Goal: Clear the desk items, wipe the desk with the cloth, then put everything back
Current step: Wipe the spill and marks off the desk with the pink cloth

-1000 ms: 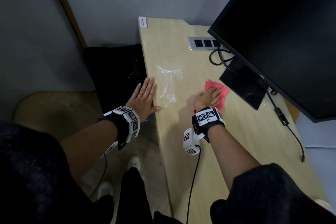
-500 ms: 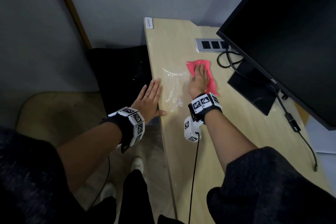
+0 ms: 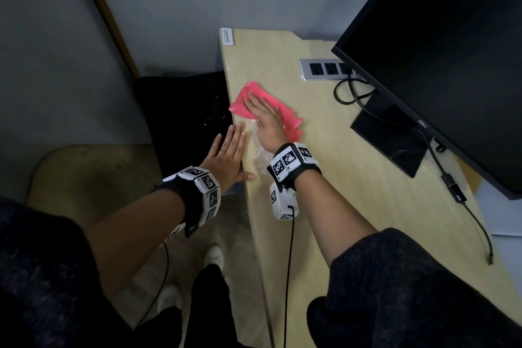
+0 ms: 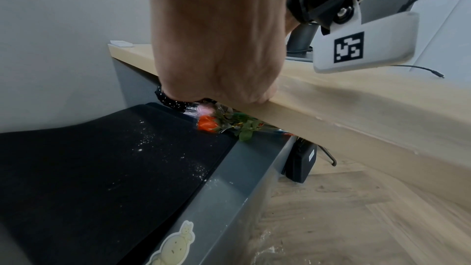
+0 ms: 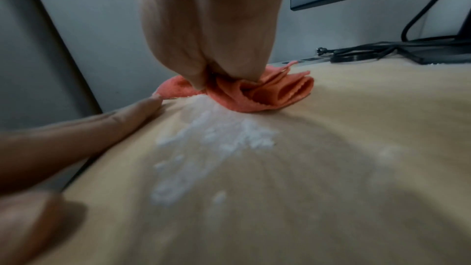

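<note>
A pink cloth (image 3: 288,118) lies bunched on the pale wooden desk (image 3: 353,206), close to its left edge. My right hand (image 3: 265,118) presses flat on the cloth (image 5: 267,96), fingers straight and pointing away from me. White powder (image 5: 211,138) is smeared on the desk just behind the cloth. My left hand (image 3: 228,150) lies flat along the left desk edge (image 4: 344,112) with straight fingers and the thumb on the top. It holds nothing.
A black monitor (image 3: 437,51) on its stand base (image 3: 392,138) fills the right side, with a socket strip (image 3: 324,69) and cables (image 3: 452,178) near it. A black mat (image 4: 102,158) dusted with powder covers a grey cabinet left of the desk. Wrapped flowers (image 4: 224,124) lie under the desk.
My right hand has swept the cloth from beside the monitor base across to the far left edge of the desk. The left hand has stayed at the edge.
</note>
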The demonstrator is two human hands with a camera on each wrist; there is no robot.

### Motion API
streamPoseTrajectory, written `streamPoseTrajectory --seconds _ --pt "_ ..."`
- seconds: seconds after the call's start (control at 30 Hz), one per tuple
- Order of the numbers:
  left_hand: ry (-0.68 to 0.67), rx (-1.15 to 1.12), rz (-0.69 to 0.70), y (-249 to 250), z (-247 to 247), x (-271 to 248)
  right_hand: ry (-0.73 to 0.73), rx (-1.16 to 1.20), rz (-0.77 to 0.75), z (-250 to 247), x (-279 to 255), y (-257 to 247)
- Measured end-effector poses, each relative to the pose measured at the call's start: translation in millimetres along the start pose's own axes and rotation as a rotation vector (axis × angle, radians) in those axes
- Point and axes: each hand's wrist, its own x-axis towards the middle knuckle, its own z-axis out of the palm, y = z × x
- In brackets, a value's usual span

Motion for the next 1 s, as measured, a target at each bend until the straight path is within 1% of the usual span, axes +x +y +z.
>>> streamPoseTrajectory --seconds 0.07,0.1,0.17,0.23,0.3,0.37,0.47,0.57,0.73,0.83,1.0 --pt "-0.015 0.012 -0.002 -1 0 0 -0.048 0.018 -0.039 -3 -6 4" --pt "-0.053 0.003 0.007 -2 -2 0 -0.065 0.031 -0.051 -5 -10 7" --pt "-0.072 0.000 0.001 -3 -7 -2 -0.085 0.044 -0.068 -4 -17 11" --pt "-0.109 0.003 0.035 -2 -6 -6 -0.100 0.036 -0.076 -2 -24 15" --pt "-0.069 -0.025 0.059 -2 0 -10 -0.103 0.024 -0.106 0 -32 17" --pt "0.002 -0.038 0.067 0 -4 -17 -0.104 0.018 -0.127 -1 -42 19" --pt "0.103 -0.095 0.057 1 -6 -21 -0.130 0.036 -0.101 -4 -60 17" --pt "0.140 -0.075 0.078 -1 -11 -17 -0.161 0.048 -0.083 -7 -82 15" --pt "0.058 -0.182 0.117 -8 -23 -18 -0.193 -0.002 -0.077 -5 -123 19" --pt "-0.027 -0.157 0.123 -20 -23 -22 -0.214 -0.008 -0.076 -7 -150 19" --pt "-0.080 -0.154 0.077 -38 -14 -29 -0.238 -0.017 -0.073 -3 -200 24"
